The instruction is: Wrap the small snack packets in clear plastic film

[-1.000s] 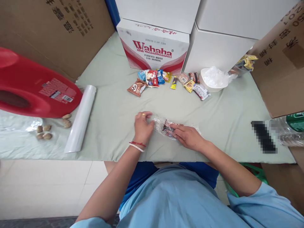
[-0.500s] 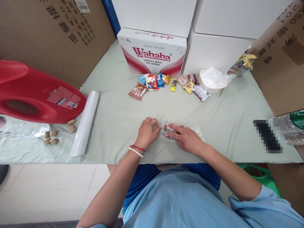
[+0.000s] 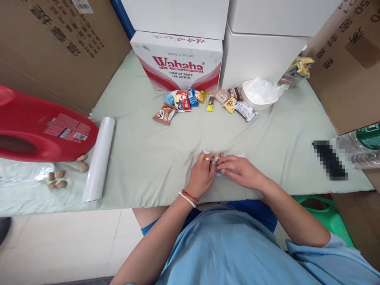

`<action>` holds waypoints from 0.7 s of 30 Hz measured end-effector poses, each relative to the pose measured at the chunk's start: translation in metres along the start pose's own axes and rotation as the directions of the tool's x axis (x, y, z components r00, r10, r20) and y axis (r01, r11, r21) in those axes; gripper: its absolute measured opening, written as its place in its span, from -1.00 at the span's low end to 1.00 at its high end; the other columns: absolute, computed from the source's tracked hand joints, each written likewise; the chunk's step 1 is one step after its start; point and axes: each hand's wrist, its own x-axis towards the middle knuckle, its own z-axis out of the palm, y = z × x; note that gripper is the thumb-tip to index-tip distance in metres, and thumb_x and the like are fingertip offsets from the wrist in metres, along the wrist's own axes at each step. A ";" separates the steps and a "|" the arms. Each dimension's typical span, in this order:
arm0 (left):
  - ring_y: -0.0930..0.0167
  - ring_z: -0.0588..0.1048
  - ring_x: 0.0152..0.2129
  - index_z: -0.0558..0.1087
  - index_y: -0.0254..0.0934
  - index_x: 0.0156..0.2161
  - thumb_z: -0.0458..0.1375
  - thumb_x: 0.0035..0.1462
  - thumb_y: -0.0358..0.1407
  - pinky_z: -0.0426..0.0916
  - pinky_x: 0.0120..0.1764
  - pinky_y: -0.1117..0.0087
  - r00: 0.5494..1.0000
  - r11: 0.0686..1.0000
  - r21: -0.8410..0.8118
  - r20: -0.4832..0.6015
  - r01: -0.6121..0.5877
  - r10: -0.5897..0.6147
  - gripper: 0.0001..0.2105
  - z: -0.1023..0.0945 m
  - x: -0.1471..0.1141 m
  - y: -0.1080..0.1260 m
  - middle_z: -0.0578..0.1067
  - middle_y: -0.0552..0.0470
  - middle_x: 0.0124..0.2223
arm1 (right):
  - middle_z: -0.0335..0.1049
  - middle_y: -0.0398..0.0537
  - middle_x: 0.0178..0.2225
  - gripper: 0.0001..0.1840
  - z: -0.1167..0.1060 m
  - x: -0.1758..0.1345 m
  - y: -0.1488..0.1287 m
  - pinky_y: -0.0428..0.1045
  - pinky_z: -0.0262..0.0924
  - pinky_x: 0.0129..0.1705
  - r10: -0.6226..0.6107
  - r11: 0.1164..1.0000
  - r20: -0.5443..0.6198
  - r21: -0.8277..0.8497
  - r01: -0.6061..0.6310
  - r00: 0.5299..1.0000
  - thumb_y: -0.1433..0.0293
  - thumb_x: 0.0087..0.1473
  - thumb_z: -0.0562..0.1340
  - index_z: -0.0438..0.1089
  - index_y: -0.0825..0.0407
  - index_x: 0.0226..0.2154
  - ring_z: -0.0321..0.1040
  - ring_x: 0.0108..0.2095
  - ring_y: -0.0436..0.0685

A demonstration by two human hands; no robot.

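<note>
A small reddish-brown packet wrapped in clear plastic film [image 3: 219, 155] lies on the cloth-covered table near its front edge. My left hand [image 3: 203, 174], with a ring and a red and a white bracelet on it, is closed over the near left part of this bundle. From the right, my right hand [image 3: 244, 172] pinches at the bundle's near side, its fingertips close to my left thumb. Loose film [image 3: 241, 154] shows behind the right fingers. Both hands cover much of the packet, so its exact kind is hidden.
Several snack packets [image 3: 183, 100] lie before a Wahaba-style white and red carton [image 3: 181, 65]. A white bowl [image 3: 259, 106] holds clear plastic. Left are a film roll [image 3: 99, 158], a red jug [image 3: 59, 134] and walnuts [image 3: 60, 174]; right, plastic bottles [image 3: 366, 138].
My left hand has moved right, from the film's left end onto the bundle. My right fingers, flat on top before, have curled in to its near side. The camera view has shifted slightly.
</note>
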 end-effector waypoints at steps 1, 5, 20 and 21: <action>0.28 0.51 -0.18 0.44 -0.27 0.15 0.00 0.39 -0.38 0.45 -0.08 0.25 1.000 0.999 0.031 -0.006 -0.031 0.031 -0.69 0.004 -0.003 -0.001 0.45 -0.11 -0.06 | 0.56 0.04 -0.02 -0.71 -0.009 -0.002 0.002 0.12 0.37 0.09 0.065 0.998 -0.087 0.019 -0.063 0.994 0.29 0.40 0.15 0.59 -0.10 -0.02 0.49 -0.02 0.20; 0.26 0.49 -0.17 0.39 -0.27 0.24 0.01 0.37 -0.42 0.45 -0.12 0.26 0.992 0.977 0.176 0.007 -0.123 0.123 -0.61 0.012 -0.013 -0.004 0.44 -0.13 -0.05 | 0.53 0.15 0.01 -0.56 -0.023 -0.014 0.017 0.25 0.29 0.14 0.333 0.893 -0.316 -0.197 -0.405 0.888 0.11 0.32 0.26 0.52 -0.02 0.11 0.40 0.04 0.37; 0.14 0.50 0.17 0.51 -0.28 0.15 0.12 0.39 -0.38 0.24 0.16 0.04 0.937 0.826 0.497 -0.069 -0.265 0.342 -0.71 0.021 -0.020 0.007 0.57 -0.21 0.21 | 0.35 -0.23 -0.49 -0.77 -0.011 -0.015 -0.011 -0.03 0.14 -0.36 0.599 0.800 -0.250 0.152 -0.580 0.761 0.14 0.26 0.22 0.30 -0.07 -0.33 0.28 -0.46 0.08; 0.13 0.50 0.16 0.51 -0.29 0.16 0.11 0.40 -0.38 0.27 0.13 0.04 0.938 0.821 0.506 -0.066 -0.264 0.342 -0.71 0.023 -0.020 0.008 0.57 -0.23 0.22 | 0.38 -0.22 -0.47 -0.79 -0.007 -0.003 -0.013 -0.04 0.14 -0.36 0.580 0.814 -0.268 0.149 -0.561 0.770 0.17 0.24 0.23 0.30 -0.07 -0.33 0.30 -0.45 0.08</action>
